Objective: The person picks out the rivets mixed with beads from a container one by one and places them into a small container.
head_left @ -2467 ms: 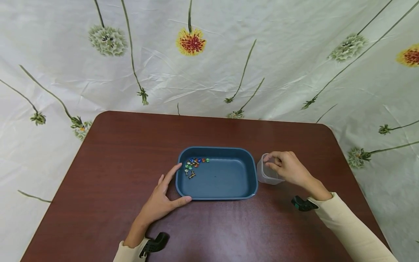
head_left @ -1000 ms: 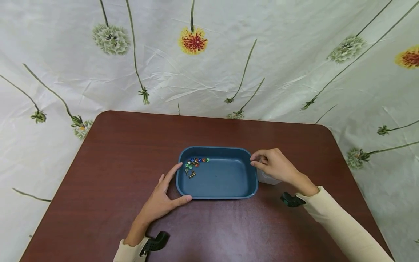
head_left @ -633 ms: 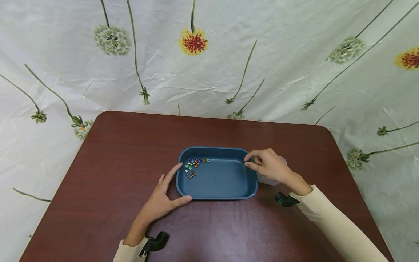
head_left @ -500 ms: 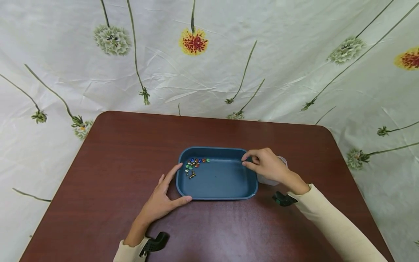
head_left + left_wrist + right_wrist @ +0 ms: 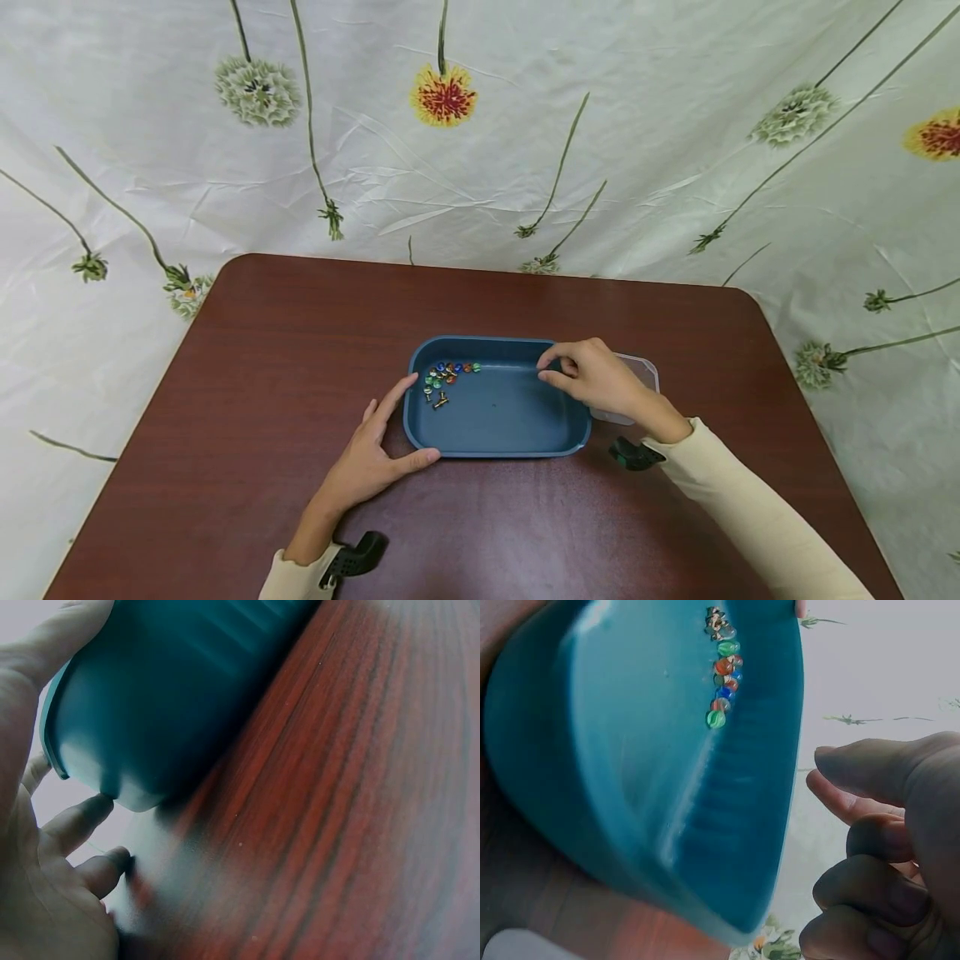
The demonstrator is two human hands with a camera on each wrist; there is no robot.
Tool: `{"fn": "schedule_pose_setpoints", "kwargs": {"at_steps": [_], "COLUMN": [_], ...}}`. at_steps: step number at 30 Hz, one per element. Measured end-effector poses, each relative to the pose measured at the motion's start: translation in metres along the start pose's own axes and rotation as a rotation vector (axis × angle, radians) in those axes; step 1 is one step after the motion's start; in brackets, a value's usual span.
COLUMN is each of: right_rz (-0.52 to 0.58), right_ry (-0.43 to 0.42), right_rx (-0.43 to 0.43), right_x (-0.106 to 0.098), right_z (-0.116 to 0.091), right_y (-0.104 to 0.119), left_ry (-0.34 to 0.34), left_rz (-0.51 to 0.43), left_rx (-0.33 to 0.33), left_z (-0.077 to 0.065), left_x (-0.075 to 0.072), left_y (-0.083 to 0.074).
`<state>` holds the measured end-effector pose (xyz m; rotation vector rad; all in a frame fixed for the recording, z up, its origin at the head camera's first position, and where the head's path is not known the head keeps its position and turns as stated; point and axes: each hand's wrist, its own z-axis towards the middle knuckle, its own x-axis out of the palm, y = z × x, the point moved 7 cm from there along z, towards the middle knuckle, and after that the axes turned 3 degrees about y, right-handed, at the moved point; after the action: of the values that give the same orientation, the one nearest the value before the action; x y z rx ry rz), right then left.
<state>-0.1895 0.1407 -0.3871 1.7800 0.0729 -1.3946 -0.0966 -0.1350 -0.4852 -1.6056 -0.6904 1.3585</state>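
Observation:
A blue oblong tray point(image 5: 495, 429) holds several small glass marbles point(image 5: 437, 383) in green, blue and orange, bunched at its left end. Small brass-coloured screws point(image 5: 440, 402) lie beside them. My left hand point(image 5: 363, 462) spreads around the tray's left end, thumb at the near rim; its fingertips point(image 5: 101, 806) touch the outer wall in the left wrist view. Over the tray's right part hangs my right hand point(image 5: 596, 375), thumb and forefinger extended a little apart. The right wrist view shows nothing between those fingertips point(image 5: 832, 757), with the other fingers curled in.
A clear plastic container point(image 5: 641, 371) stands against the tray's right end, partly hidden by the right hand. Both rest on a dark red-brown wooden table point(image 5: 315, 317). Behind it hangs a white flower-print cloth point(image 5: 510, 150).
My right hand has moved left from above the clear container to over the tray's right part, uncovering the container's far rim. The left hand, tray and marbles stay where they were.

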Motion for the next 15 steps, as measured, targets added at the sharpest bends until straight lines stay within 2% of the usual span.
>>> {"fn": "schedule_pose_setpoints", "kwargs": {"at_steps": [15], "right_rz": [0.02], "right_ry": [0.03], "right_rx": [-0.025], "right_x": [0.02], "right_z": [0.018], "right_y": [0.013], "left_ry": [0.004], "left_rz": [-0.01], "left_rx": [-0.007], "left_z": [-0.001], "left_x": [0.0], "left_y": [0.0]}}
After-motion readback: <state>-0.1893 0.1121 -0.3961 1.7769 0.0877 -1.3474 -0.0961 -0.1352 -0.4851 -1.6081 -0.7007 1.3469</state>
